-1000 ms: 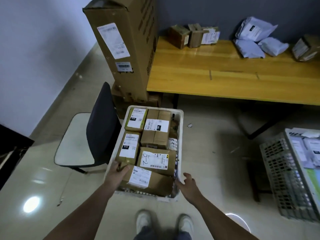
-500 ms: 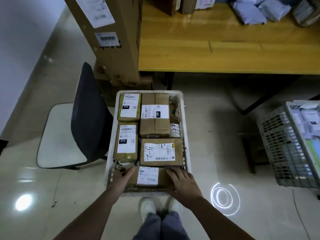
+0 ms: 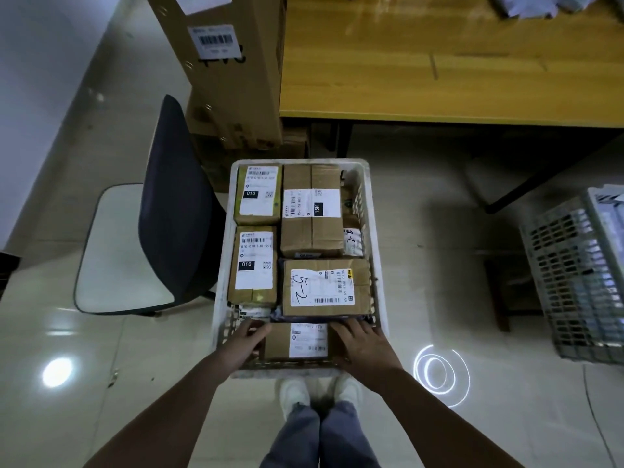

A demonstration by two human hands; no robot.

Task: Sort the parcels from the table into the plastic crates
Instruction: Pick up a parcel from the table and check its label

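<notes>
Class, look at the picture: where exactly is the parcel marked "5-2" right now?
In the head view, the parcel marked "5-2" lies in the white crate on its right side, behind the parcel between the hands and in front of the "15H" parcel.

Crate (image 3: 378, 265) packed full — chair (image 3: 175, 204) crowds left.
</notes>
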